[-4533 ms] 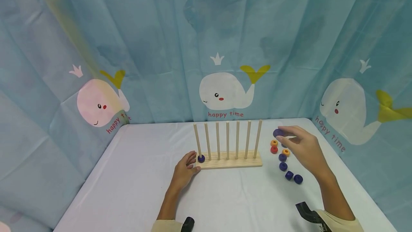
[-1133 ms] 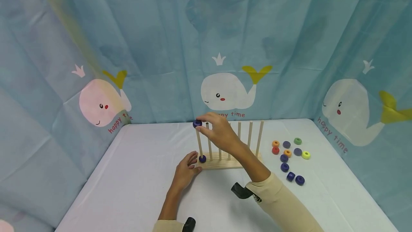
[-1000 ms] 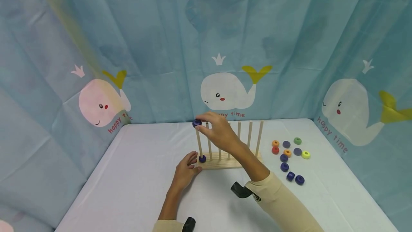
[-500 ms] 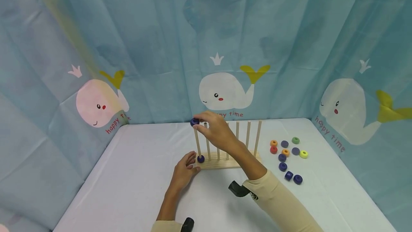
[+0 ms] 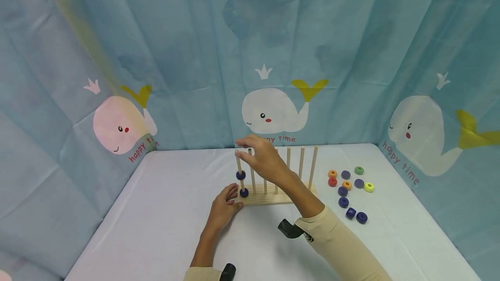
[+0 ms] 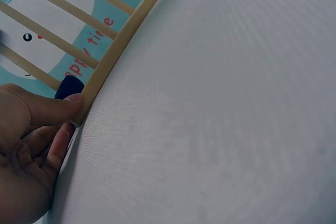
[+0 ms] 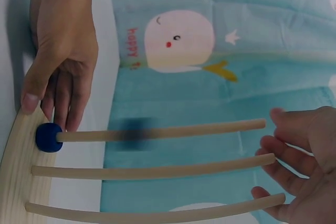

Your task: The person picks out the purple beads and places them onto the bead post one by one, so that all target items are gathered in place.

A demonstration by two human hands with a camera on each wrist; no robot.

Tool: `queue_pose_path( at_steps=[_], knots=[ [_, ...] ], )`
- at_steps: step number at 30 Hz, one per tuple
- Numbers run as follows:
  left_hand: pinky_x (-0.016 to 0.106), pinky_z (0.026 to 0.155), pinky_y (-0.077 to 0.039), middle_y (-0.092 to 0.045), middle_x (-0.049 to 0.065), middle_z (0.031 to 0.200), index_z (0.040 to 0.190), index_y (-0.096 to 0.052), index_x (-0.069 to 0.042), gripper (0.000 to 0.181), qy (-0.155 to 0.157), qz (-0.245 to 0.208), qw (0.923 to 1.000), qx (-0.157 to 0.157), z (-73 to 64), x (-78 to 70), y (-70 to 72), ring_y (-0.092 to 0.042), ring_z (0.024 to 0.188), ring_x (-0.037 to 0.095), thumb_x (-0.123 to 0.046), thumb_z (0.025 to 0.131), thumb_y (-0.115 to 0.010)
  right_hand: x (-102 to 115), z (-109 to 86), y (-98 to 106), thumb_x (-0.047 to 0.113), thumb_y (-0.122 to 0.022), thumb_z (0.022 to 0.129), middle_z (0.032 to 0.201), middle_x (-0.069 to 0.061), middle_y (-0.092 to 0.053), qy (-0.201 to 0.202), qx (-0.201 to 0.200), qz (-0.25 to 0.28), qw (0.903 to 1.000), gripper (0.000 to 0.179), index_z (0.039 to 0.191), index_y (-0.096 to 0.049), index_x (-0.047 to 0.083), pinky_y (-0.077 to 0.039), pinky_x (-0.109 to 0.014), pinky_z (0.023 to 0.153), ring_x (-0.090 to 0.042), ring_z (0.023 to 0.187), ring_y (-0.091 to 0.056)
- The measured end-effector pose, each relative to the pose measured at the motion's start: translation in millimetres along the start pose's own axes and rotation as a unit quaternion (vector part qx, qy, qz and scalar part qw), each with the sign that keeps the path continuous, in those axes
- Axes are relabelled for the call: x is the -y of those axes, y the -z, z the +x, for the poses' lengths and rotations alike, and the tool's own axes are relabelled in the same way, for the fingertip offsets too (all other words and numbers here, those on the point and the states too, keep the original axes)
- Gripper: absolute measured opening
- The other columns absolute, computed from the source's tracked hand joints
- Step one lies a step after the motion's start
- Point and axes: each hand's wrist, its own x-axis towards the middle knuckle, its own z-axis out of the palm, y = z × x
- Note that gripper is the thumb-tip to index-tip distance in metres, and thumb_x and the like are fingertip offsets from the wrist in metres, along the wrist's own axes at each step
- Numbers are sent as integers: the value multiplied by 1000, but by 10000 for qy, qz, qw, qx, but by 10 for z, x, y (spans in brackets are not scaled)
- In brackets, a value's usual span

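A wooden peg rack point(image 5: 269, 200) with a row of upright pegs stands on the table. My left hand point(image 5: 223, 208) holds its left end, thumb point(image 6: 58, 109) at the front edge and fingers around the end. One dark blue bead point(image 7: 48, 137) sits at the foot of the leftmost peg. Partway up that same peg, a second blue bead point(image 5: 241, 175) is threaded on, blurred in the right wrist view. My right hand point(image 5: 265, 157) is at the peg's top, thumb and fingers apart with nothing between them. It hides parts of the middle pegs in the head view.
Right of the rack, loose beads lie on the white table point(image 5: 156, 229): several blue ones, a red bead point(image 5: 332, 181), orange beads point(image 5: 347, 184), a green bead point(image 5: 359, 170) and a yellow bead point(image 5: 369, 187). A blue whale-print curtain point(image 5: 195, 55) surrounds the table.
My right hand carried a blue bead from the right side to the leftmost peg's top, then let go. The bead has dropped partway down the peg. My left hand stays at the rack's end.
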Motion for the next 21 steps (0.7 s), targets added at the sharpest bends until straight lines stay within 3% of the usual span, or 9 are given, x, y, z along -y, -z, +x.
queue_pose_path(
  at_steps=[8, 13, 21],
  knots=[
    [36, 102, -47, -54, 6, 140, 145, -44, -7, 69, 54, 21, 10000, -51, 6, 3, -6, -54, 123, 24, -2, 83, -74, -31, -74, 105, 21, -68, 92, 114, 6, -65, 126, -284, 153, 9994, 30, 121, -67, 13, -52, -30, 90, -13, 105, -61],
    [37, 102, -47, -53, 8, 140, 144, -43, -5, 68, -5, 10, 10000, -40, 14, 11, -11, -54, 123, 26, -1, 84, -73, -43, -168, 192, 23, -69, 92, 114, 6, -65, 129, -506, 235, 9984, 31, 123, -66, 15, -52, -34, 89, -11, 106, -60],
    [37, 103, -46, -53, 6, 141, 145, -42, -6, 69, 102, -14, 9999, -28, 9, 13, -9, -53, 125, 25, -1, 83, -73, -46, -361, 337, 22, -69, 92, 118, 5, -65, 312, -1130, 272, 9927, 31, 121, -68, 14, -51, -33, 93, -10, 109, -58]
  ],
)
